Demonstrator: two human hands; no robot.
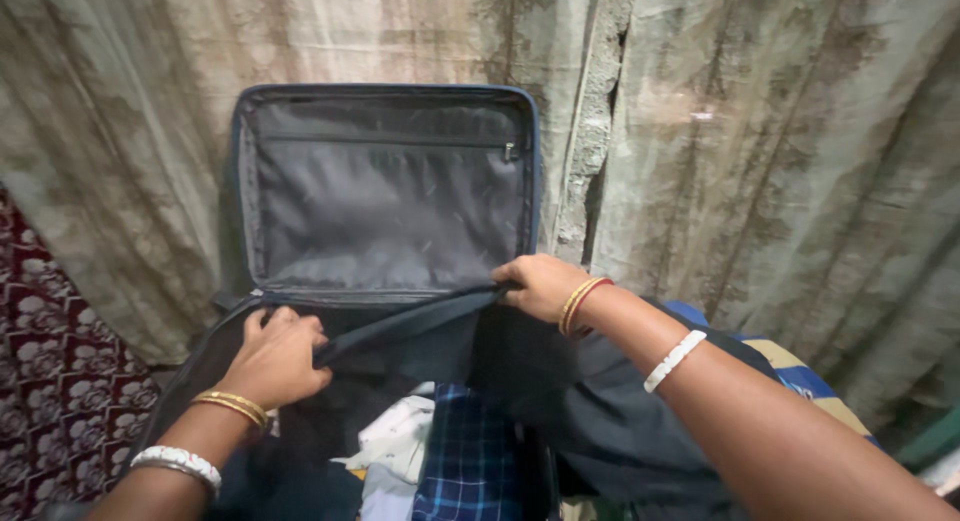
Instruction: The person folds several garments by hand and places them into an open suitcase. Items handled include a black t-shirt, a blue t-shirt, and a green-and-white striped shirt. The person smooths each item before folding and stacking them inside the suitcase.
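An open suitcase [385,196] fills the middle of the frame, its lid propped upright against a stained wall [800,161] and lined with grey fabric, a zip pocket running along the lid's top edge. Across the mouth of the lower half, from centre left up to centre right, runs a dark strap [410,321], drawn fairly taut between the two hands.

The left hand [275,359], at lower left, is curled closed around the strap's lower end, fingers wrapped over it. The right hand [540,284], right of centre, pinches the upper end between thumb and fingers, knuckles up, near the hinge line of the lid. Both wrists carry gold and white bangles.

Below the strap, at the bottom centre, lie folded clothes [465,451]: a blue checked piece and something white beside it (only partly in view). A dark cloth [600,401] drapes under the right forearm.

The strap looks like thin woven webbing: light, limp, not fragile, and probably a little slick, so it would sag as soon as the pull goes off. It seems best held near its ends with a full wrap of the fingers, as the left hand does; whether it bears a buckle I cannot tell. The clothes beneath are soft and would give under it.
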